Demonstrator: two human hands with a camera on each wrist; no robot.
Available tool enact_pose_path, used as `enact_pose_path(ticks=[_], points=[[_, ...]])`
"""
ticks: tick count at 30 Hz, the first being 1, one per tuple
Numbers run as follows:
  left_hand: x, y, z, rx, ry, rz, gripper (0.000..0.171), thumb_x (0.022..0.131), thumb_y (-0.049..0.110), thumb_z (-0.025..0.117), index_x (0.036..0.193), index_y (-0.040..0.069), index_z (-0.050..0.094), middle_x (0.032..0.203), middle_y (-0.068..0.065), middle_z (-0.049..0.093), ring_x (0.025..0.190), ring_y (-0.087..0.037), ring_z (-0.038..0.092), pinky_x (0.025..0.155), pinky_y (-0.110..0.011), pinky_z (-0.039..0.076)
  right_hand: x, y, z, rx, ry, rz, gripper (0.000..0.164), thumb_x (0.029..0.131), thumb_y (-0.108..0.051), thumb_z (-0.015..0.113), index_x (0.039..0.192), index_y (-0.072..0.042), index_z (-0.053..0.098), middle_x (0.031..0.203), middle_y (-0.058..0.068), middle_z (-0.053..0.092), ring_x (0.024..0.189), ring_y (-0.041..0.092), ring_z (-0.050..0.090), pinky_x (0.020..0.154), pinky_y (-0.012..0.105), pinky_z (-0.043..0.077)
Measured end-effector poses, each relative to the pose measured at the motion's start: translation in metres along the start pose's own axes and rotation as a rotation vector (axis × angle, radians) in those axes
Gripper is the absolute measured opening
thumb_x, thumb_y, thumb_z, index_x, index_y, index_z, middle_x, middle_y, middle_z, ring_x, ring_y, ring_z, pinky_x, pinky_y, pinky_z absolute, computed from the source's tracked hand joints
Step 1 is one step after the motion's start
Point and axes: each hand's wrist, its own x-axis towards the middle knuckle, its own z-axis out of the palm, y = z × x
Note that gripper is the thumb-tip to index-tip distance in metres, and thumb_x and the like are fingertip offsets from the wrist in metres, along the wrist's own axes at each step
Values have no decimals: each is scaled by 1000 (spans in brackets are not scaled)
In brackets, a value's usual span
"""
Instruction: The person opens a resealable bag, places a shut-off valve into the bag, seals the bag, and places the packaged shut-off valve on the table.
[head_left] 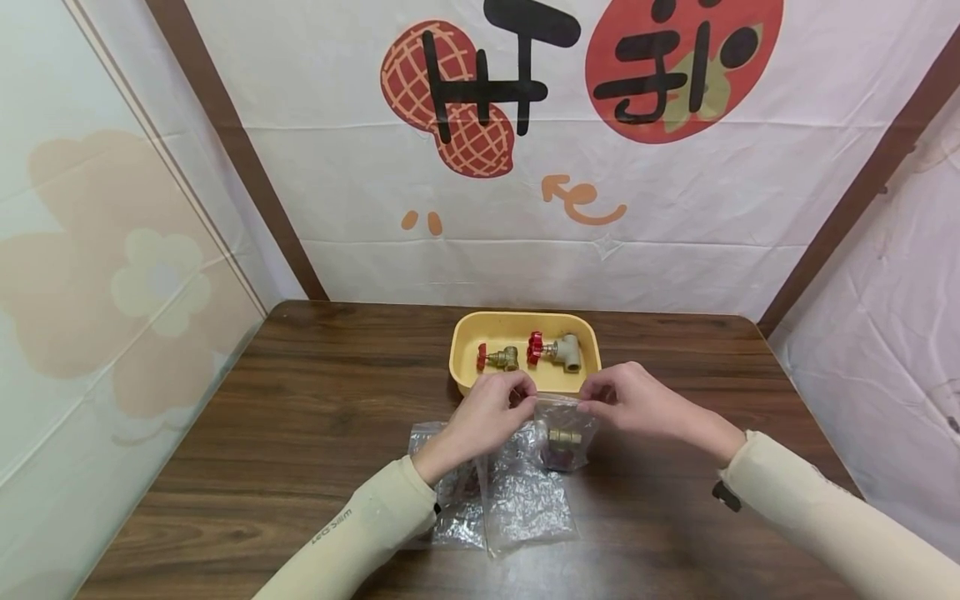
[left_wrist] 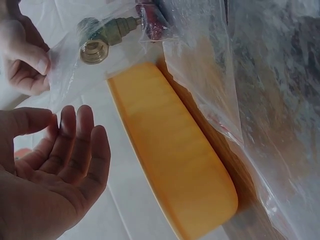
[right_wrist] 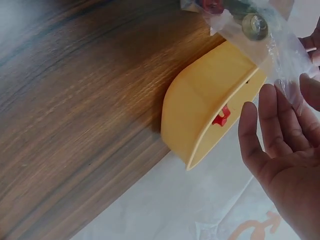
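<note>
The left hand (head_left: pixel 491 410) and the right hand (head_left: pixel 637 402) each have the grip pinched, thumb against finger, on a top corner of a small clear bag (head_left: pixel 588 425), which hangs between them on the near side of the yellow tub (head_left: pixel 458 367) with a brass valve (head_left: pixel 564 437) low inside it, red wheel downward. The step looks like working the mouth of this bag, though whether it is being opened or sealed I cannot tell. To do it well, I would keep both corners level and the top edge lightly taut, so that the valve's weight stays in the middle and does not drag one side out of a grip; pinch only the film at the rim, and run along it evenly from one end rather than tugging, since thin plastic may stretch or split. Counting up: two hands, one held bag, one valve in it, one tub, and two more red-wheeled valves in that tub, a smaller one (head_left: pixel 502 358) and a larger grey one (head_left: pixel 564 350); on the one desk (head_left: pixel 337 375) lie flat clear bags (head_left: pixel 528 500), seemingly two, overlapping too much to be sure
</note>
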Motion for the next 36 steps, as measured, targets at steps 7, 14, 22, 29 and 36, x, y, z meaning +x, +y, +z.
enact_pose_path(ticks=[7,14,22,29,36], points=[[1,1,0,2,-27,-32,7,93,5,69,92,12,68,77,7,63,68,-9,58,62,-25,51,6,-5,2,-24,-5,-22,10,95,-5,77,88,-11,75,74,-8,66,62,4,54,55,25,48],[1,0,-1,-8,-35,-36,5,98,12,72,94,15,71,79,9,65,68,-9,61,64,-27,53,6,-4,2,-37,5,-21,11,94,-3,78,87,-11,74,74,-8,66,66,4,57,57,26,51],[0,-1,-1,-10,-40,-27,4,100,9,71,98,10,74,80,6,67,65,-10,59,59,-27,51,9,-6,5,-40,-32,-64,8,94,-5,79,92,-10,74,78,-9,66,67,4,57,59,26,52],[-1,-3,1,15,-1,-2,3,99,10,72,97,10,75,82,6,68,68,-9,58,63,-28,51,10,-9,8,-135,-45,-24,5,96,-12,79,92,-13,76,77,-12,64,63,2,53,55,26,48],[-2,-3,-1,4,-19,-28,4,100,15,73,96,16,72,82,9,67,74,-10,63,69,-28,54,8,-7,11,-182,-11,-53,11,96,-8,78,89,-16,74,77,-12,66,65,1,55,57,26,49]])
